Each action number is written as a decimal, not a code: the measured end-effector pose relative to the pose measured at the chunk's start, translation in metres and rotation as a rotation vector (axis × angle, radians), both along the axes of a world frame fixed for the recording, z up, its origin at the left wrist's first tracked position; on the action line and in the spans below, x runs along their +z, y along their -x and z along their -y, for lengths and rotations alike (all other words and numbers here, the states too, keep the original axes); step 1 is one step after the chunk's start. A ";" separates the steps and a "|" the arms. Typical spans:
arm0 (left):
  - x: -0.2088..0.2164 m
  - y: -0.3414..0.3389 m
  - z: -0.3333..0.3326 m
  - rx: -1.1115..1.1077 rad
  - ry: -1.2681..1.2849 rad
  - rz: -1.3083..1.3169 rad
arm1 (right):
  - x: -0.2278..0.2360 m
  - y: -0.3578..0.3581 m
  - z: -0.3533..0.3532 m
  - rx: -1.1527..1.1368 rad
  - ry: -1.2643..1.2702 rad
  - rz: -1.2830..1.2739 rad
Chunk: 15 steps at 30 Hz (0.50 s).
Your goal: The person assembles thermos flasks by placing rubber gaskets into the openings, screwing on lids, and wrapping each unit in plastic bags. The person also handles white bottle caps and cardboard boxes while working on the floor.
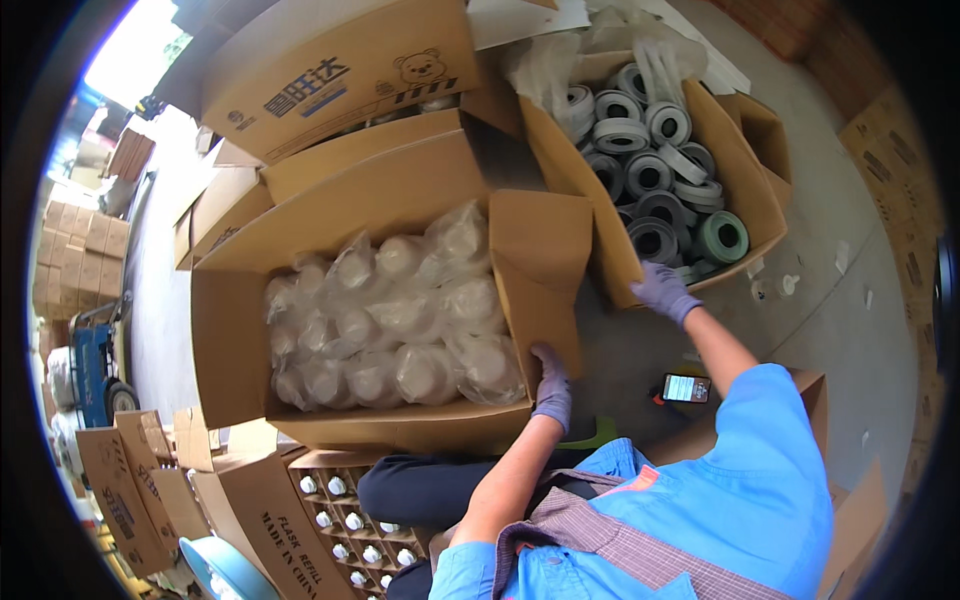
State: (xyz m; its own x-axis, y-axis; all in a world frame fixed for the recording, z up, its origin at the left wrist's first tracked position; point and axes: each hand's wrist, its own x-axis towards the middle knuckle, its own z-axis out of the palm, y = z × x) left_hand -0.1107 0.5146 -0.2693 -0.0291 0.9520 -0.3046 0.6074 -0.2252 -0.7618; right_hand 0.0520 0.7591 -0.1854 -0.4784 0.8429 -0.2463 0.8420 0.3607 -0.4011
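A large open cardboard box [230, 340] in front of me holds several rounded, whitish pieces wrapped in clear plastic bags [430, 370]. My left hand [553, 388], in a purple glove, is closed at this box's near right corner, by its folded-out flap [540, 240]. To the far right stands a second open carton [745, 170], loosely filled with grey rings [650, 175] and a greenish ring [722, 237]. At that carton's near corner, my gloved right hand [665, 292] grips the cardboard edge. Part of its fingers is hidden.
Below left, a divided carton [320, 462] holds several white-topped pieces beside a light blue basin [215, 565]. A lit phone [687, 388] lies on the floor at right. Another big carton [340, 80] stands behind; a blue cart [95, 365] is far left.
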 end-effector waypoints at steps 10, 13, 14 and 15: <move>0.094 0.047 -0.024 0.082 0.297 0.530 | 0.014 0.056 0.059 0.021 -0.103 0.150; 0.101 0.052 -0.026 0.063 0.269 0.673 | 0.024 0.068 0.073 0.032 -0.030 0.154; 0.103 0.052 -0.025 0.056 0.252 0.732 | 0.010 0.064 0.079 0.038 -0.071 0.095; 0.104 0.055 -0.023 0.058 0.255 0.713 | 0.011 0.068 0.086 0.049 -0.063 0.086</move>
